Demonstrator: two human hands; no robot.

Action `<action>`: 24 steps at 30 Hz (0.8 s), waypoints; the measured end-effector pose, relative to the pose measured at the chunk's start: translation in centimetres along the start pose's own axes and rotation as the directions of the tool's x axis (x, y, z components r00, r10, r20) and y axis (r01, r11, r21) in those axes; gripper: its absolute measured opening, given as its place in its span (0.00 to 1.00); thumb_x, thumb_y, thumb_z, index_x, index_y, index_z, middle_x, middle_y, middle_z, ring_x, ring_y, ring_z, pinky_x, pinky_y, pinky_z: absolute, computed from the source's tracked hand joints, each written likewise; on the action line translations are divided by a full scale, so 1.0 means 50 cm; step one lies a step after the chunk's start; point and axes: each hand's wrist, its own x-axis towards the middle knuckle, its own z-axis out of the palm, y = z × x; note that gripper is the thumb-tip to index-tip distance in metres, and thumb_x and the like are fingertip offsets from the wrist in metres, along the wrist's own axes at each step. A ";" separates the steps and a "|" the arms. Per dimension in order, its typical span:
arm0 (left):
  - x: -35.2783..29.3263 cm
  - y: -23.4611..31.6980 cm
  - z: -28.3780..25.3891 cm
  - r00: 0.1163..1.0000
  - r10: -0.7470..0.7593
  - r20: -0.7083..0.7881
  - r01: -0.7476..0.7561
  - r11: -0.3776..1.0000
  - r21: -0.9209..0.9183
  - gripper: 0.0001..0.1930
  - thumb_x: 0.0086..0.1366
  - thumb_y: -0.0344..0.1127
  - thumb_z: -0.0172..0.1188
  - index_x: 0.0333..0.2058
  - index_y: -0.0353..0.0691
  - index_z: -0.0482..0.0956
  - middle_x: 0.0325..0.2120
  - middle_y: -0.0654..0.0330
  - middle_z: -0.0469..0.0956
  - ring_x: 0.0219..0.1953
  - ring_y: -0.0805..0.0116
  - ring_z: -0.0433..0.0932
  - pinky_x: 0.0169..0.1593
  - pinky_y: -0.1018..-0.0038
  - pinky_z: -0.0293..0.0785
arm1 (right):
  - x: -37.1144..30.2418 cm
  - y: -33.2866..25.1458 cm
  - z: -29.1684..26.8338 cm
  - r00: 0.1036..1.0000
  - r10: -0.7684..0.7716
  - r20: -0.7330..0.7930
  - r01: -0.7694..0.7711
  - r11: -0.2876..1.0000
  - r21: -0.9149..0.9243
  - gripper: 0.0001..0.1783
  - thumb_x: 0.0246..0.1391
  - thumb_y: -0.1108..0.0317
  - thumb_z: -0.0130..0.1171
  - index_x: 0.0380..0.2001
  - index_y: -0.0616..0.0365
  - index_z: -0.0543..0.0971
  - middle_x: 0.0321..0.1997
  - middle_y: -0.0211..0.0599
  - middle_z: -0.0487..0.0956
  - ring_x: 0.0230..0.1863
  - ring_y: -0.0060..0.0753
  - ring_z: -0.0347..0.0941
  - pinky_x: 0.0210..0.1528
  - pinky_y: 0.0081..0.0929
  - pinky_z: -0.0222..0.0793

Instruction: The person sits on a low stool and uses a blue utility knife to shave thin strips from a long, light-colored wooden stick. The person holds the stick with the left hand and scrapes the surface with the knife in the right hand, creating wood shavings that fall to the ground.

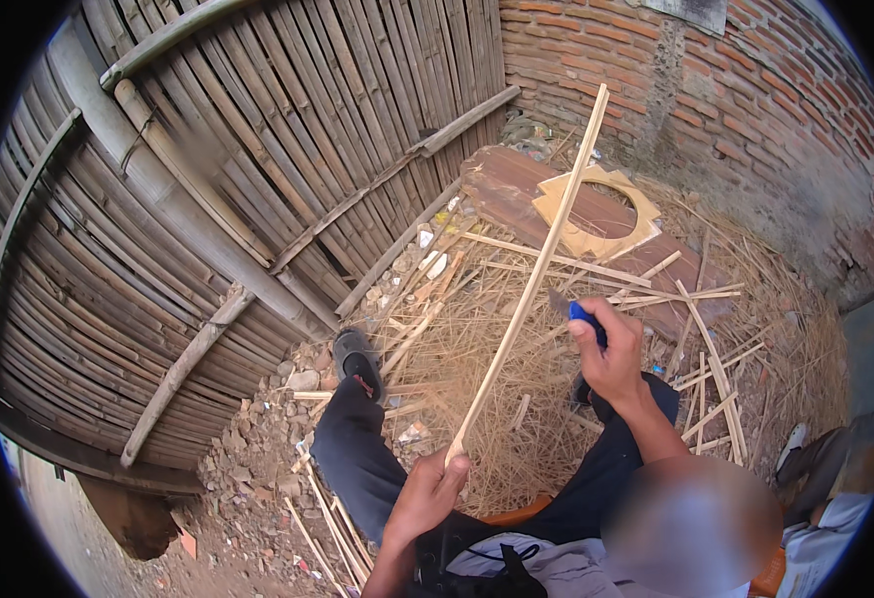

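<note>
A long, pale bamboo strip [528, 309] slants up and away from my left hand [429, 501], whose fingers are closed round its near end. My right hand [611, 361] grips a blue-handled utility knife [587, 324]. The knife's blade points left toward the middle of the strip, with a small gap between them. Beneath both hands lies a heap of thin shavings [502, 399], spread between my legs.
Several cut strips [706, 344] lie crossed at the right; more [332, 528] lie by my left leg. A yellowish board with a round hole [562, 189] rests on a brown plank [502, 184]. A bamboo fence [288, 120] and brick wall [756, 130] stand around; a person's leg [806, 463] shows lower right.
</note>
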 end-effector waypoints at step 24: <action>0.053 0.095 0.025 0.983 0.112 -0.145 -0.088 0.983 0.163 0.21 0.80 0.49 0.59 0.46 0.31 0.81 0.18 0.47 0.72 0.20 0.49 0.72 0.29 0.58 0.69 | -0.070 -0.091 0.074 0.892 -0.307 0.331 0.326 0.945 -0.002 0.15 0.60 0.57 0.73 0.41 0.56 0.86 0.27 0.34 0.83 0.23 0.37 0.82 0.25 0.33 0.76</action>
